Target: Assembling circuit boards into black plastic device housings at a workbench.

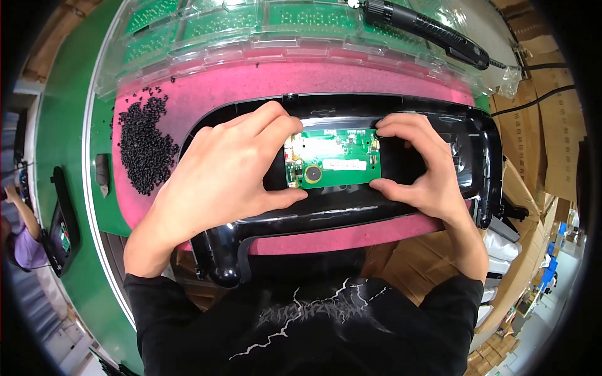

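A green circuit board (338, 147) is held level between my two hands, over the middle of a long glossy black plastic housing (313, 210). My left hand (244, 156) grips the board's left end, thumb at the lower edge and fingers at the upper corner. At the other end, my right hand (423, 163) pinches the board between thumb and forefinger. A round disc-shaped part and a white label show on the board's face. Whether the board touches the housing beneath, I cannot tell. The housing lies on a pink mat (282, 78).
Loose small black screws or similar parts (147, 141) form a pile at the left, beside a small knife (102, 172). Clear trays (219, 25) of green boards stand at the back, with a black electric screwdriver (426, 31) on them. Another person's arm (25, 210) shows far left.
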